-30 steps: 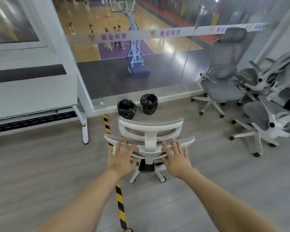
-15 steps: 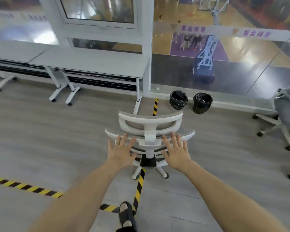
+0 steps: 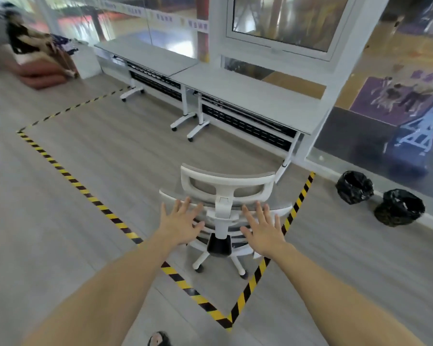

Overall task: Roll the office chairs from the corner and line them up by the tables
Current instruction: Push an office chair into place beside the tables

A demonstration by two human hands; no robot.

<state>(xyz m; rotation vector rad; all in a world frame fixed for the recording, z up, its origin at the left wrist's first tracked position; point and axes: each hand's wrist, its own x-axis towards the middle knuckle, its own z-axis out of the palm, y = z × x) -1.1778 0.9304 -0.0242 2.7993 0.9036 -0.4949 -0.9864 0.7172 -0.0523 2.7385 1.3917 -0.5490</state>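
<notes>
Both flat, spread hands, left hand and right hand, push the white mesh-backed office chair, now swung from the bins toward the long grey tables at upper centre.

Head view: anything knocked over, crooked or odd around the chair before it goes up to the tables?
Nothing stands out. The chair is upright on its casters, astride the striped floor tape, with the left hand and right hand flat against its backrest. Both tables sit in line, and the two bins stand upright.
</notes>
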